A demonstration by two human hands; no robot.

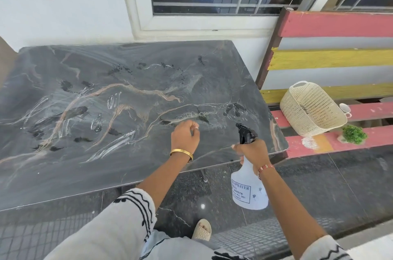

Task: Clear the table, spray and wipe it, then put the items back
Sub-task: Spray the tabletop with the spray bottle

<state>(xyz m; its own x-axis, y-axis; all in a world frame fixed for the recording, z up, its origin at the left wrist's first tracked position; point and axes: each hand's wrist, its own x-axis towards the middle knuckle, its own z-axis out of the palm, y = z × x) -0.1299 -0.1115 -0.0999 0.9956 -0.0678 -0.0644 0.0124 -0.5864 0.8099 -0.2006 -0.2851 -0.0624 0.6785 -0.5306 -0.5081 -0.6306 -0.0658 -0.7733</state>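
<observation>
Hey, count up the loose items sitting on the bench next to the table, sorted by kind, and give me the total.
Basket: 1
Cup: 1
Small green plant: 1
Total on the bench: 3

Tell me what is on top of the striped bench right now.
On the bench seat lie a tipped cream basket, a small green plant and a white cup partly hidden behind the basket. The basket's inside cannot be seen from here.

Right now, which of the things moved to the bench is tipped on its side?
The basket: its open mouth faces sideways, while the small plant beside it stands upright.
</observation>
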